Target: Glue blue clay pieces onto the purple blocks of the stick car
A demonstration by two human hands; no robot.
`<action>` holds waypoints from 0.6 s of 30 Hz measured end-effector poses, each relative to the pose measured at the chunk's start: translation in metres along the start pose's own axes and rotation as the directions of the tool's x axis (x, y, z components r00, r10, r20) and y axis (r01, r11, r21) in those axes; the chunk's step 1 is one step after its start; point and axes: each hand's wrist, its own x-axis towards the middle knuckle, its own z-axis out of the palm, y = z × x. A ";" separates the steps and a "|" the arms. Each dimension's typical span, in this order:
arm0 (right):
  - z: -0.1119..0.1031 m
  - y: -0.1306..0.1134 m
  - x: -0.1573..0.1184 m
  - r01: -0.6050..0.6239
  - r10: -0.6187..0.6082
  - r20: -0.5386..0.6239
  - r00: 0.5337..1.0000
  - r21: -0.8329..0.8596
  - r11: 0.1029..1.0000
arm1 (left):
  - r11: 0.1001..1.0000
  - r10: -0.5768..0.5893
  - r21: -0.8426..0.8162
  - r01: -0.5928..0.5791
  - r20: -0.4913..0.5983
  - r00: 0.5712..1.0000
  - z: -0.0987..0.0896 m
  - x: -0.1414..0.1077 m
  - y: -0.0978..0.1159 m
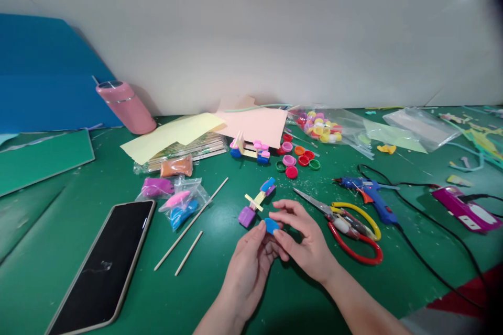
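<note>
The small blue piece (271, 226) sits right at my fingertips, pinched between the two hands. My left hand (247, 261) has its thumb against the near-left side of it, the other fingers curled beneath; my right hand (306, 241) has thumb and forefinger together on the other side, its remaining fingers loosely bent. From here I'd judge the step in hand as shaping or turning this soft-looking bit (what the hidden underside is like, I can't tell). The next move calls for light, even pressure, so the edges don't squash, and for a steady hold by one hand before the other lets go.

Just beyond the left fingertips lies a crossed-stick piece (257, 202), with a purple block (247, 216) at its near end and blue and purple ones at the far end. Farther out, straight ahead of the fingers, stands a small stick model (251, 152) on blue feet, with coloured caps (291, 171) to its right.

To the right of my right fingers rest the scissors (314, 201), handles toward me, then the glue gun (369, 193). To the left of my left fingers lie a long thin rod (191, 224), a shorter one (189, 253) and the phone (106, 267).
</note>
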 end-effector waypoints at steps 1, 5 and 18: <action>0.000 0.001 0.000 0.017 -0.017 -0.001 1.000 -0.019 1.000 | 1.000 0.000 -0.003 0.000 0.005 1.000 0.000 0.000 0.000; -0.001 0.003 0.000 0.073 -0.074 -0.010 0.997 -0.118 0.990 | 1.000 0.001 -0.004 -0.001 0.005 1.000 0.000 -0.001 0.001; 0.000 0.000 0.001 0.042 -0.039 0.046 0.998 -0.064 0.997 | 1.000 -0.017 -0.023 0.017 -0.023 1.000 0.003 -0.002 0.000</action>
